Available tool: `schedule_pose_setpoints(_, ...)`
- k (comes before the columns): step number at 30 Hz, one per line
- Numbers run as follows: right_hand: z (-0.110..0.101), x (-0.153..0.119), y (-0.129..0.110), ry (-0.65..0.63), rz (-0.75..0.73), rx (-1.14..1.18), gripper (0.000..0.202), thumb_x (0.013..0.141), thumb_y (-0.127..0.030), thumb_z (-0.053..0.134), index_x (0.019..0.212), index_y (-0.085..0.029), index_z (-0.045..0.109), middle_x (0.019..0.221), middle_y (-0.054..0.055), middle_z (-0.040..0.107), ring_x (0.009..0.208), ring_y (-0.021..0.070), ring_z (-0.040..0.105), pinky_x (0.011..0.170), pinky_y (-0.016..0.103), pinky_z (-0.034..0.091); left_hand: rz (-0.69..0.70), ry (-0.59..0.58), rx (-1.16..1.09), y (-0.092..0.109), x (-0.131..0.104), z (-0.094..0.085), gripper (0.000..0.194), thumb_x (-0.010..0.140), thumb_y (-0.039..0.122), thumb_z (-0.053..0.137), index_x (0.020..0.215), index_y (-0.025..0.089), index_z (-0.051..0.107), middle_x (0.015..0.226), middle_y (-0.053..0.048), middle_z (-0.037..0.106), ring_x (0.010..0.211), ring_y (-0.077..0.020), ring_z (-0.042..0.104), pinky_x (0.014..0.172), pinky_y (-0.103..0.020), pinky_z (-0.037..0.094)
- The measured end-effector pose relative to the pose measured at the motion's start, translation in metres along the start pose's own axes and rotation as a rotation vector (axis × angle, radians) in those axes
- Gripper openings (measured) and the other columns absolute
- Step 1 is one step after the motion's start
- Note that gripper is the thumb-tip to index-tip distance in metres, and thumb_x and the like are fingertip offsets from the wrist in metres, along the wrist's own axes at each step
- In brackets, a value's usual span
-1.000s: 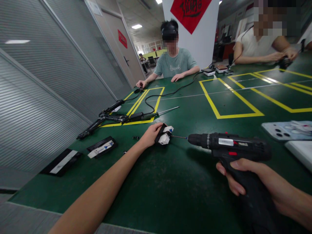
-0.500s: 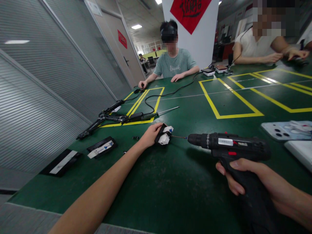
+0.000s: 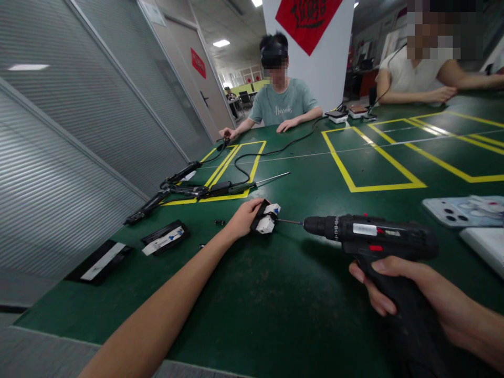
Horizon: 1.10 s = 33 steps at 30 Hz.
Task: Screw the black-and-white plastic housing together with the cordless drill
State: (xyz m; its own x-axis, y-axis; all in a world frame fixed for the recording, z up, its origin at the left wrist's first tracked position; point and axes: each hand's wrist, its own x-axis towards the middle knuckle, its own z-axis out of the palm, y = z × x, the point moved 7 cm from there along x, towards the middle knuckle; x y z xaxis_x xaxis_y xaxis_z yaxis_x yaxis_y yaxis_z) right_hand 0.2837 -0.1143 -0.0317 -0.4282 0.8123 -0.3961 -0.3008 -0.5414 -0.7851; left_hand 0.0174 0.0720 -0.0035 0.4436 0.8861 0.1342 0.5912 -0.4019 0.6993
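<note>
My right hand (image 3: 405, 289) is wrapped round the grip of a black cordless drill (image 3: 378, 236), held level and pointing left. A long thin driver bit (image 3: 290, 222) runs from its chuck to a small black-and-white part (image 3: 268, 219) with a blue spot. Whether the bit's tip sits in a screw is too small to tell. My left hand (image 3: 244, 219) grips that part from its left side, fingers closed and partly hidden behind it. Left of my forearm lies a similar black-and-white piece (image 3: 165, 239) with blue spots.
A black plate with a white strip (image 3: 98, 262) lies at the table's left edge. Black jointed gear (image 3: 169, 189) and a screwdriver (image 3: 271, 179) rest beyond my left hand. A phone (image 3: 460, 212) is at right. Two people (image 3: 283, 102) sit across the green table (image 3: 283, 310).
My hands, the drill and the part stay almost still. Across the table, one person's hand has shifted slightly left, and the other person's arm has moved outward to the right.
</note>
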Motion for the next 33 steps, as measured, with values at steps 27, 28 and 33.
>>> schedule_pose_setpoints(27,-0.0011,-0.0004,0.0009,-0.007,-0.013,-0.003,0.036,0.087,-0.037,0.044,0.091,-0.012,0.070,0.053,0.007,0.060,0.053,0.0194,0.053,0.058,0.029,0.044,0.009,-0.001,-0.006,-0.0043,0.0006,0.0012,0.036,0.092,0.038,0.036,0.101,0.015,0.063,0.093,-0.006,0.065,0.087,-0.0209,0.059,0.079,-0.031,0.046)
schedule_pose_setpoints(28,-0.0012,-0.0004,0.0003,-0.003,-0.016,-0.004,0.036,0.086,-0.037,0.044,0.091,-0.012,0.070,0.052,0.007,0.060,0.053,0.0195,0.053,0.057,0.029,0.044,0.008,-0.001,-0.002,-0.0045,0.0007,0.0010,0.036,0.093,0.038,0.036,0.101,0.015,0.063,0.093,-0.006,0.065,0.088,-0.0210,0.059,0.079,-0.031,0.046)
schedule_pose_setpoints(33,-0.0016,0.0006,0.0005,0.002,-0.003,0.013,0.037,0.086,-0.038,0.045,0.091,-0.011,0.070,0.053,0.007,0.060,0.053,0.0191,0.053,0.057,0.029,0.045,0.014,0.001,0.004,-0.0041,0.0009,0.0001,0.035,0.093,0.036,0.036,0.101,0.015,0.063,0.094,-0.006,0.065,0.088,-0.0208,0.059,0.078,-0.031,0.046)
